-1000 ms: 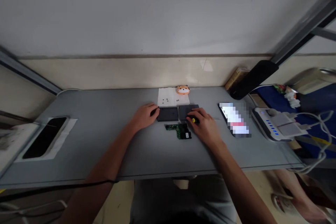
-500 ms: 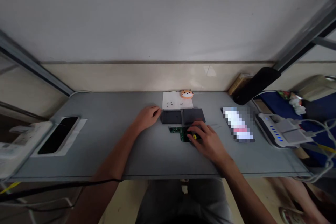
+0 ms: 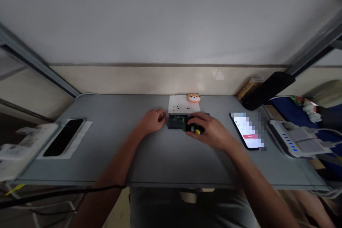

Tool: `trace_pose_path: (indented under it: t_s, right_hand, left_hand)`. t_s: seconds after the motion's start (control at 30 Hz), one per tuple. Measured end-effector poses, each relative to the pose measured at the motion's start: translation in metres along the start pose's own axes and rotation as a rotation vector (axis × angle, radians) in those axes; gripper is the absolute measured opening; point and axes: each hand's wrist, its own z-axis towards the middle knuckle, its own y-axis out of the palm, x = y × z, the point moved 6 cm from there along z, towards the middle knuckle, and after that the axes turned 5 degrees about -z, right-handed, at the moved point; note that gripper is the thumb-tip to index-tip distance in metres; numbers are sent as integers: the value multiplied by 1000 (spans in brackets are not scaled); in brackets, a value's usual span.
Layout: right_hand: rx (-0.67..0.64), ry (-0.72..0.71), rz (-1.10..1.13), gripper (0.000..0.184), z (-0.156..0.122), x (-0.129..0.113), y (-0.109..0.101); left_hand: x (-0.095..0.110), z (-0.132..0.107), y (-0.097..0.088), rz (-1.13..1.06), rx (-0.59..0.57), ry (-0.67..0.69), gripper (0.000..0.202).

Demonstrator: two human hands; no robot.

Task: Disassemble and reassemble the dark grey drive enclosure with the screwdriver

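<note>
My right hand [image 3: 208, 128] grips a green circuit board [image 3: 184, 124] bearing black parts and a round yellow piece [image 3: 197, 131]. Part of the board lies over a shallow black case half [image 3: 175, 125]; whether it touches the bottom I cannot tell. Behind my right fingers, a second dark case piece [image 3: 207, 114] is mostly hidden. My left hand [image 3: 153, 121] rests at the left edge of the case half, fingers curled, and whatever they hold is hidden.
Several small black screws [image 3: 177, 107] lie on white paper [image 3: 184, 104] behind the case, with an orange animal-faced item [image 3: 193, 98]. A lit phone [image 3: 247, 131] and a power strip [image 3: 290, 139] are on the right. Another phone [image 3: 64, 137] is on the left.
My right hand has lifted the circuit board from the table and moved it back over the black case half. My left hand stays by the case edge. The view has shifted slightly.
</note>
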Motion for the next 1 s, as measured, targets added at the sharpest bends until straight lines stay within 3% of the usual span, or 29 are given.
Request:
trace_pose_path:
  t_s: [0.07,0.17,0.37,1.0]
  right_hand:
    - [23,33,-67,22,18,12,-2]
    - [-55,46,-151,19,31,21,12]
    - [-122,10,-149,22,27,16,39]
    - [-128,-10,-41,26,23,17,46]
  left_hand:
    - [0,0,0,8,-1,3,12]
    - [1,-1,2,31,-6,14,15]
    - [6,-3,7,69,-19,65,19]
    - [14,-5,7,110,-27,153,19]
